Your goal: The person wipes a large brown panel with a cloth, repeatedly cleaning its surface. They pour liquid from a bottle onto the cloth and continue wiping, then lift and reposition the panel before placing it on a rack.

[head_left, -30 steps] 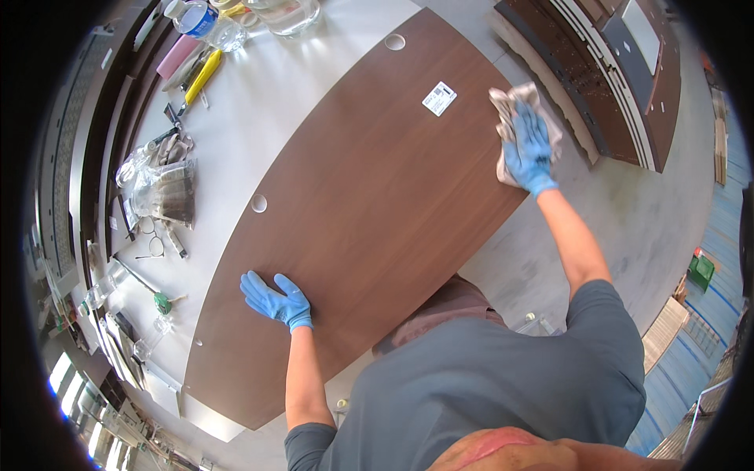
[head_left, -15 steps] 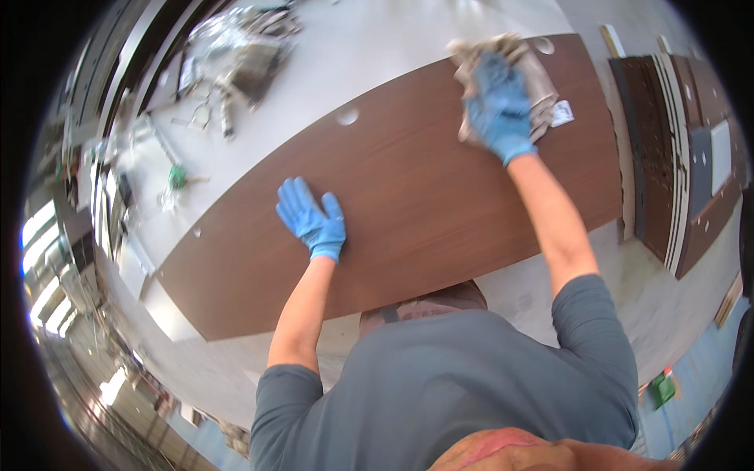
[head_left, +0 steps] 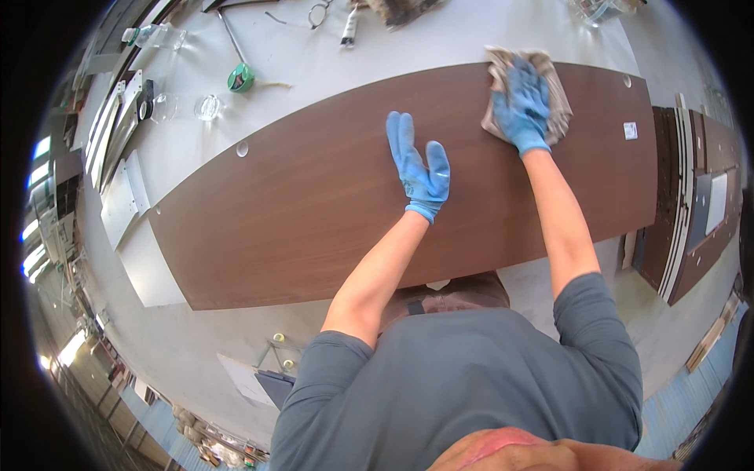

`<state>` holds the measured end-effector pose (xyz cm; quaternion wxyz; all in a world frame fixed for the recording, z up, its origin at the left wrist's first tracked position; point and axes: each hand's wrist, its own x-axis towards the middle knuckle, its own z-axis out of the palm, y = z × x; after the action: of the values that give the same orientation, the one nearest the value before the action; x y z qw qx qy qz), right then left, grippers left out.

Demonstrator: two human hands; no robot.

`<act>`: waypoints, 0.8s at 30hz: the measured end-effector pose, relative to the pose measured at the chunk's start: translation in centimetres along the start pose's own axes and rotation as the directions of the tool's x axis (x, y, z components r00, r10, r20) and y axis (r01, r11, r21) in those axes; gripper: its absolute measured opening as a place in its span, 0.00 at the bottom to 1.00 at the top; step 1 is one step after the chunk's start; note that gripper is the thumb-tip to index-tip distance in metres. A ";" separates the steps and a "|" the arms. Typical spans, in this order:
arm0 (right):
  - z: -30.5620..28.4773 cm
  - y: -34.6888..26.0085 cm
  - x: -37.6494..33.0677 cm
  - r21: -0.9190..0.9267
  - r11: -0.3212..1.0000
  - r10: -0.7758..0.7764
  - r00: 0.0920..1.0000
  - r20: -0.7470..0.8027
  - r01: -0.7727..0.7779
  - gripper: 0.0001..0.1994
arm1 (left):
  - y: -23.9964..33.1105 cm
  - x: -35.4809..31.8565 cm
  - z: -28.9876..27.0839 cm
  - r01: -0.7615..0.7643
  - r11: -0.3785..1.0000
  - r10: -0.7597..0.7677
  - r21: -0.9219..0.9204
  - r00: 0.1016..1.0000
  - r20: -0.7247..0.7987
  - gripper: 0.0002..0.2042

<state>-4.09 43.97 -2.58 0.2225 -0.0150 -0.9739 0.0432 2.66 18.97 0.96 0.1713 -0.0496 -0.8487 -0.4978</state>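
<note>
1. Panel, brown wood-grain point(head_left: 471, 204): 1 piece, with a curved far edge and a straighter near edge; lies flat on the pale grey worktop point(head_left: 306, 59), in front of the person. 2 pale round marks show near its edge, 1 at the left and 1 at the far right; whether holes or discs, cannot be told.
2. Right hand point(head_left: 523, 110), blue glove: lies flat on the cloth, fingers extended across it and not curled round it, thumb a little apart.
3. Cloth, beige, creased point(head_left: 559, 98): spread beneath the right hand, on the panel at its far edge, right of centre.
4. Left hand point(head_left: 420, 169), blue glove: over the middle of the panel, holding nothing; 2 fingers show straight and close together, thumb standing apart. Contact with the panel cannot be told.
5. Label, white, square point(head_left: 631, 131): on the panel's right end.
6. Tool, green-handled, with thin metal shaft point(head_left: 240, 78): beyond the curved edge, left.
7. Tube, white, dark-capped point(head_left: 349, 30): on the worktop, near the eyeglasses point(head_left: 317, 14).
8. Bottle, clear plastic, green-capped point(head_left: 165, 37): far left, lying on its side.
</note>
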 end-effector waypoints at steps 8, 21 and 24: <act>-1.9 -42.8 -11.2 0.564 0.708 -0.541 0.840 0.047 0.424 0.25 | -14.0 2.0 -29.0 0.075 0.947 0.027 0.312 0.950 -0.310 0.28; -10.5 -37.2 -25.0 0.658 0.731 -0.434 0.868 0.242 0.182 0.20 | -28.9 -10.7 -51.7 0.494 0.380 -0.236 0.783 0.870 -0.434 0.36; -10.8 -23.6 -24.7 0.059 0.995 0.053 0.931 0.361 -0.079 0.31 | -29.0 -10.5 -51.0 0.473 0.334 -0.196 0.815 0.881 -0.431 0.34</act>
<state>22.60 20.12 -1.37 0.0396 -0.0315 -0.9948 0.0880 17.47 -38.61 -3.91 0.1709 0.2922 -0.9409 0.0138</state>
